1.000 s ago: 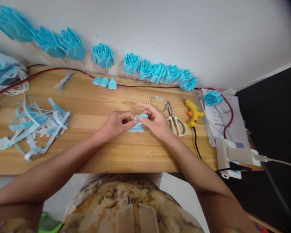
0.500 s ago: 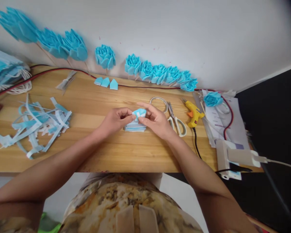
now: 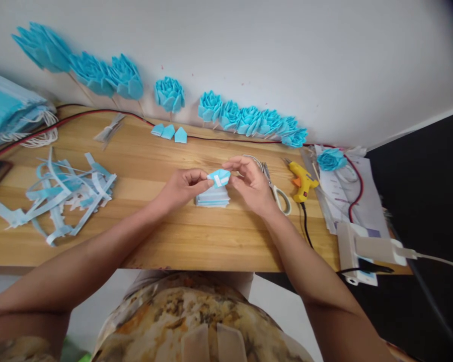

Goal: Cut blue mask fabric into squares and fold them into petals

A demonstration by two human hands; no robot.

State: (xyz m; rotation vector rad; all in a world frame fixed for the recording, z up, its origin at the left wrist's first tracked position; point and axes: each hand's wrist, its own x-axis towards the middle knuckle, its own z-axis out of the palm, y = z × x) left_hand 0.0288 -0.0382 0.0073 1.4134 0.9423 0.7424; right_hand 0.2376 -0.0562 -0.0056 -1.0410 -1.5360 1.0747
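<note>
I pinch the folded blue piece (image 3: 219, 178) in my left hand's (image 3: 181, 187) grip, above a blue-and-white stack (image 3: 213, 198) on the table (image 3: 196, 239). My right hand's (image 3: 251, 185) grip is loose, thumb and fingers parted at the piece's right edge — whether they touch it, I cannot tell. Scissors (image 3: 271, 184) lie partly behind that hand.

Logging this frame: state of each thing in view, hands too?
Left hand: pinching folded piece
Right hand: half-open, contact unclear
Folded piece: held over stack
Stack: layered, on table
Scissors: partly hidden, blades unclear
Glue gun: on its side
Strips: loose, tangled heap
Three small pieces: on table
Flower row: propped along wall
Adapter: plugged into power strip
</note>
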